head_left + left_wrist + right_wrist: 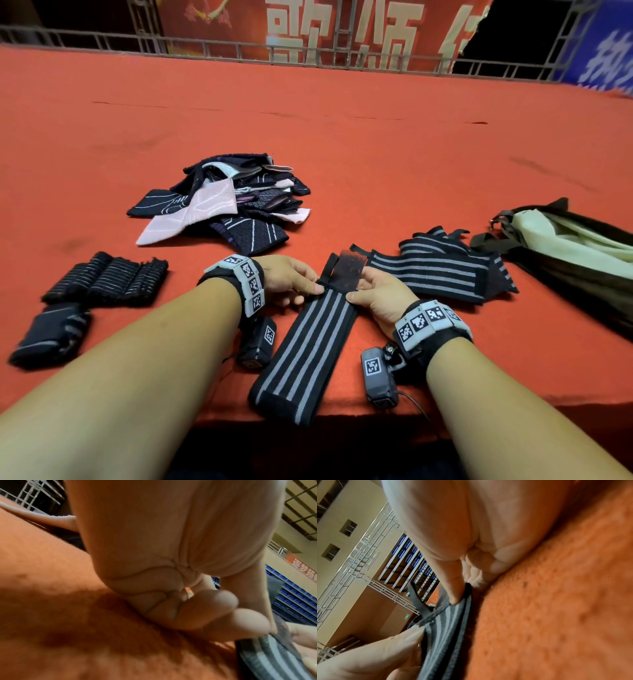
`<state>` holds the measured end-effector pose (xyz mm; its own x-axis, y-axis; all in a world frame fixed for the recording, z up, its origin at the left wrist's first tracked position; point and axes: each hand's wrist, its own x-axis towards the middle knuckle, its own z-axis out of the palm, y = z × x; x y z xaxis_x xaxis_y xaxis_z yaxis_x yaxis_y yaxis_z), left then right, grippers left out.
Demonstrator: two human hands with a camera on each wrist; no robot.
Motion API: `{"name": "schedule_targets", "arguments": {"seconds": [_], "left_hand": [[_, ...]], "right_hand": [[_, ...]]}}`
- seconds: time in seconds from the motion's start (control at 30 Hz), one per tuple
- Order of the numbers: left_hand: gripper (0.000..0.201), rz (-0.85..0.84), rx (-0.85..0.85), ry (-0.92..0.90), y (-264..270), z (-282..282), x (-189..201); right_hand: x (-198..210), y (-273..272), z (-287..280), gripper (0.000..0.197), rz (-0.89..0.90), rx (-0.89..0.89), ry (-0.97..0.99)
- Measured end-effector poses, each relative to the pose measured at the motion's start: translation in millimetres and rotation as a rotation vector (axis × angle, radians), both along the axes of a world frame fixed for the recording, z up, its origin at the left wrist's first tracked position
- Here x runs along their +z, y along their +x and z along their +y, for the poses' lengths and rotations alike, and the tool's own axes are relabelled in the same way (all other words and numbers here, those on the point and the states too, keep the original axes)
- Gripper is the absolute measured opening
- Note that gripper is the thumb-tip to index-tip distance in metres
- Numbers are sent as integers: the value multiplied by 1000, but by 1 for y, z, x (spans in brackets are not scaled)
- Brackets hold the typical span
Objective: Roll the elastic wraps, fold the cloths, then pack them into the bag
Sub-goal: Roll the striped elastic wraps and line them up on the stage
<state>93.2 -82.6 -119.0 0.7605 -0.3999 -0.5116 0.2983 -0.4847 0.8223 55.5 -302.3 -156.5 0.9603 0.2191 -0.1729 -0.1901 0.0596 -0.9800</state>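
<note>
A black elastic wrap with grey stripes [305,353] lies flat on the red table, one end hanging over the front edge. Its far end carries a dark velcro patch [344,274] and a thin loop. My left hand [294,279] pinches the wrap's left edge below the patch. My right hand [373,291] pinches the right edge. The left wrist view shows curled fingers [214,609] on the striped wrap [274,658]. In the right wrist view my thumb [453,588] presses the wrap [443,626].
Several rolled wraps [109,279] and one more roll [51,334] sit at the left. A heap of dark and pink cloths [222,202] lies behind. Unrolled wraps [442,270] lie to the right, beside an open dark bag [568,250] with a pale lining.
</note>
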Motion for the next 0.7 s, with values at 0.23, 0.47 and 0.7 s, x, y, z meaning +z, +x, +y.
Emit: {"name": "schedule_targets", "arguments": {"seconds": [0.23, 0.47, 0.7], "left_hand": [[24, -26, 57, -215, -23, -3, 7], [22, -73, 131, -275, -42, 14, 27], [20, -73, 181, -343, -65, 29, 46]], "right_hand": [[20, -8, 11, 45, 19, -5, -46], [57, -6, 32, 38, -85, 85, 8], [82, -13, 51, 32, -97, 95, -55]]}}
